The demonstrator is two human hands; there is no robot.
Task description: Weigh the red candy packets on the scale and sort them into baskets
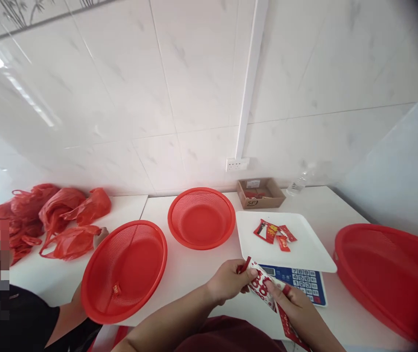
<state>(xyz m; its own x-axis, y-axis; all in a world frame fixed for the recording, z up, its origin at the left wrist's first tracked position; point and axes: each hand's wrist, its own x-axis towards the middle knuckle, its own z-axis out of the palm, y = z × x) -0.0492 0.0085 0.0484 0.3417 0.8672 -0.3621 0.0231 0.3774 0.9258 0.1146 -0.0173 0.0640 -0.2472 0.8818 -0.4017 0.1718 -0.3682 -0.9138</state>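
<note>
Head view.

Principal item: one flat, white packet with red print (261, 287), apparently paper or thin film. Location: above the white counter (187, 274), at the near edge of the blue-faced digital scale (306, 283), whose white plastic tray (313, 247) carries small red printed sachets (266, 231).

Left hand (231, 281): thumb and fingers clamped on the packet's upper end. Right hand (291, 303): thumb and fingers clamped farther down; a red printed strip (289, 325) extends below. Whether strip and packet are one piece cannot be told.

Handling, as judged: very light; limp rather than stiff, bending readily if pushed from one end; possibly slick if film-coated; easily creased or torn. Contents, if any, are hidden.

Recommended hold: opposite ends, by the edges, with a flat thumb pinch; light pressure, middle left unsqueezed.
</note>
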